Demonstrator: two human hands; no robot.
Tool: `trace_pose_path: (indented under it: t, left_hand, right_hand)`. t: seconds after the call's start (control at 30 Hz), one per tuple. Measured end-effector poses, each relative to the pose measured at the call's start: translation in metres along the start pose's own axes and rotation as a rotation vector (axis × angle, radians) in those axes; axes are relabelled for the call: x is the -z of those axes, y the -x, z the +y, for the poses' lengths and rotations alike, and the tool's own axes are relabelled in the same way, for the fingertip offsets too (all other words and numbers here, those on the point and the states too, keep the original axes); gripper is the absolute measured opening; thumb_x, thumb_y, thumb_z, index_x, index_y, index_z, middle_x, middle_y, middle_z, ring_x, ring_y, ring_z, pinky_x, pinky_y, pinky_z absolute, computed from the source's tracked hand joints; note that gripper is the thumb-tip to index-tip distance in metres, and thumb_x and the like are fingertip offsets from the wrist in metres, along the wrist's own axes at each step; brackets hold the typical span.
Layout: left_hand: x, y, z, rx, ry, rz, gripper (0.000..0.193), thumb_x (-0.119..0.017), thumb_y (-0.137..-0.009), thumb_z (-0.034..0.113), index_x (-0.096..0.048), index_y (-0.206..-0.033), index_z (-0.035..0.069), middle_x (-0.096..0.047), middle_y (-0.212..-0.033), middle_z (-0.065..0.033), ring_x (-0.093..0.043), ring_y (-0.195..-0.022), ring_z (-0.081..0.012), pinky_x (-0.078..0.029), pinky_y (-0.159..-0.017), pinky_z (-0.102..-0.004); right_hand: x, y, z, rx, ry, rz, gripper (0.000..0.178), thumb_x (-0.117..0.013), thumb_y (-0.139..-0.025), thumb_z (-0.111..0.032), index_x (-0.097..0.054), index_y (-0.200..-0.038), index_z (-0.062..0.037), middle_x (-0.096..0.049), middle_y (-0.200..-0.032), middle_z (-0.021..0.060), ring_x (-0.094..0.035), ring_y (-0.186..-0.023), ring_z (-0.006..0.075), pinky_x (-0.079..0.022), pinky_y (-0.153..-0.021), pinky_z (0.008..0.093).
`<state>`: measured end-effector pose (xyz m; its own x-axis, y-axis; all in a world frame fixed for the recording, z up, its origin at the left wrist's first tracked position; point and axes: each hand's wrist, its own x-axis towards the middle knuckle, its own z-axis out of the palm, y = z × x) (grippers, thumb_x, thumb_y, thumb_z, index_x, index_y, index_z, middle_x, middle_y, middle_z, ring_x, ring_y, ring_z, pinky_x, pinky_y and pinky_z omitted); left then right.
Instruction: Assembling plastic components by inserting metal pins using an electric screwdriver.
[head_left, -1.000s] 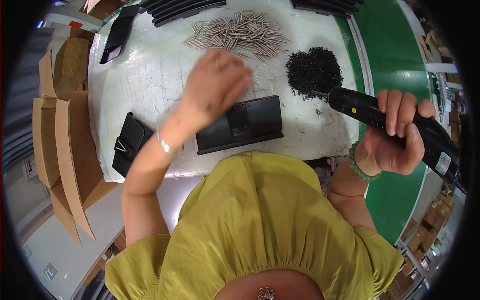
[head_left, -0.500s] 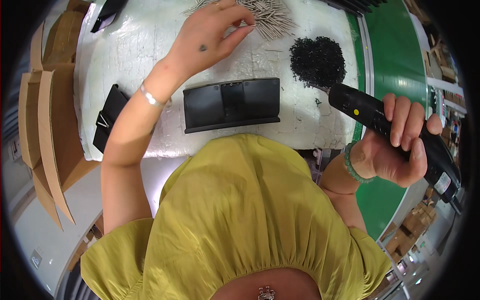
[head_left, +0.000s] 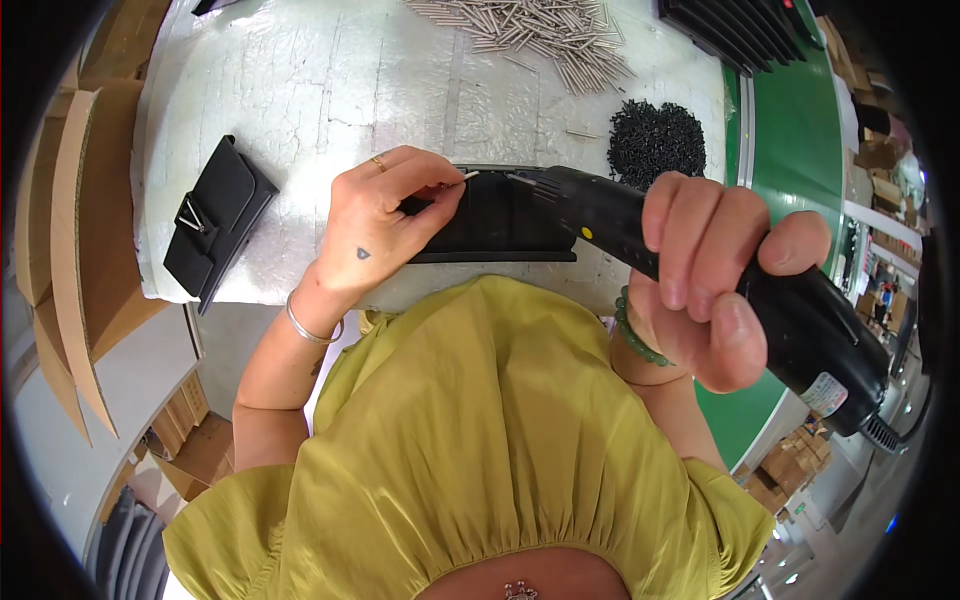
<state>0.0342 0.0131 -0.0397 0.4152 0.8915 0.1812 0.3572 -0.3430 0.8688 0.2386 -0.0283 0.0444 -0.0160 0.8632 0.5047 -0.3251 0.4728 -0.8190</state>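
Note:
Between the thumb and fingertips of my left hand [head_left: 395, 215] is a thin silvery metal pin [head_left: 471, 176]. The pinch sits at the far edge of a black panel [head_left: 495, 230], which lies right in front of me and is partly covered by that hand. My right hand [head_left: 700, 275] wraps round a black electric screwdriver [head_left: 605, 212], tilted so that its bit [head_left: 522, 180] points left at the panel's far edge. The pin and the bit are a short way apart. Whether the bit touches the panel I cannot tell.
Many loose metal pins [head_left: 540, 28] lie at the far side of the white-covered table [head_left: 330, 90]. A heap of small black screws [head_left: 656, 145] is at the right. Another black part [head_left: 222, 215] with pins on it rests at the left, beside a cardboard box [head_left: 105, 220].
My left hand has come back from the pin pile to the panel's far edge, now with a pin. My right hand has brought the screwdriver leftward to the panel.

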Motion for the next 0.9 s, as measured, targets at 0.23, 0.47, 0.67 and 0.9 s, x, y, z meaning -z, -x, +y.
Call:
trace_pose_path:
  t: [0.23,0.47,0.67,0.9]
  left_hand:
    - [0.000,0.003,-0.003,0.008,0.005,0.022,0.009,-0.066,-0.072,-0.002,-0.064,-0.080,0.002,-0.064,-0.079,-0.0063,-0.065,-0.066,-0.0169,-0.053,-0.062,-0.0249]
    - [-0.003,0.008,-0.011,-0.060,-0.018,0.049,0.010,-0.067,-0.071,-0.001,-0.064,-0.079,0.003,-0.063,-0.079,-0.0074,-0.062,-0.070,-0.0230,-0.051,-0.063,-0.0298]
    - [0.000,0.006,-0.004,-0.097,-0.009,0.031,0.017,-0.064,-0.070,-0.005,-0.066,-0.085,0.003,-0.061,-0.080,-0.0098,-0.060,-0.067,-0.0251,-0.049,-0.060,-0.0312]
    - [0.003,-0.004,0.019,0.052,0.157,0.105,0.018,-0.066,-0.071,-0.002,-0.068,-0.088,0.004,-0.062,-0.082,-0.0086,-0.058,-0.070,-0.0241,-0.047,-0.059,-0.0303]
  right_hand:
    - [-0.003,-0.002,0.014,-0.042,0.068,-0.101,0.032,-0.054,-0.077,-0.012,-0.043,-0.106,-0.0139,-0.047,-0.065,-0.0039,-0.045,-0.055,0.0090,-0.034,-0.060,0.0272]
    - [-0.005,-0.005,0.019,-0.053,0.026,-0.112,0.032,-0.054,-0.077,-0.013,-0.044,-0.107,-0.0142,-0.047,-0.066,-0.0041,-0.045,-0.057,0.0090,-0.034,-0.061,0.0270]
    - [-0.005,-0.010,0.014,-0.037,-0.037,-0.068,0.032,-0.054,-0.076,-0.012,-0.048,-0.107,-0.0145,-0.045,-0.065,-0.0046,-0.044,-0.058,0.0084,-0.033,-0.066,0.0267]
    - [-0.002,-0.012,-0.001,-0.001,-0.174,0.016,0.030,-0.056,-0.072,-0.012,-0.052,-0.101,-0.0124,-0.046,-0.063,-0.0073,-0.044,-0.057,0.0059,-0.034,-0.068,0.0249]
